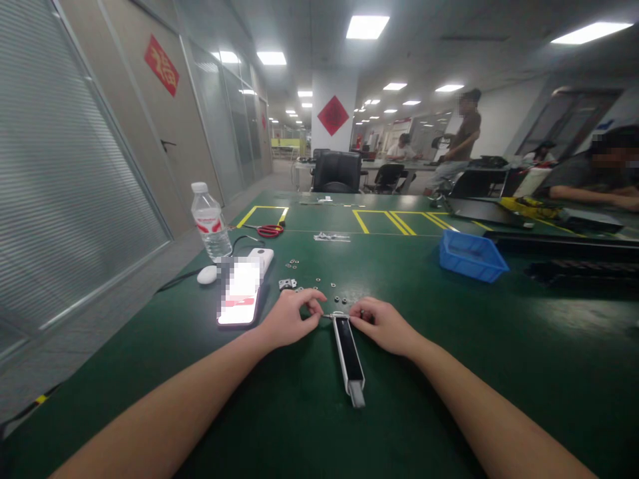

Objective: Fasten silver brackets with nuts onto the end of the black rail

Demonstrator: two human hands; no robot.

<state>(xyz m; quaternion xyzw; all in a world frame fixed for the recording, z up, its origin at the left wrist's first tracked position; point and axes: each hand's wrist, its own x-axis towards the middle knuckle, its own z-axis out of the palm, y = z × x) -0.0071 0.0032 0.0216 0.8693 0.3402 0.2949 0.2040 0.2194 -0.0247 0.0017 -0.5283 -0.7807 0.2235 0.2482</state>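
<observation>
Pinching a thin rod [327, 316] between thumb and fingertips of the left hand [289, 319], right at the far end of a device [349, 352], and curling the right hand [387, 324] in at that end's right corner, though cannot tell whether gripping anything there. Lies on the green table [424, 426] between the forearms, with black face up and grey tab [357, 394] at the near end. Surrounded by nuts [344, 301] just beyond, a phone [244, 293] and bottle [210, 223] leftward, scissors [269, 231] farther back, and a blue bin [472, 256] well apart rightward.
</observation>
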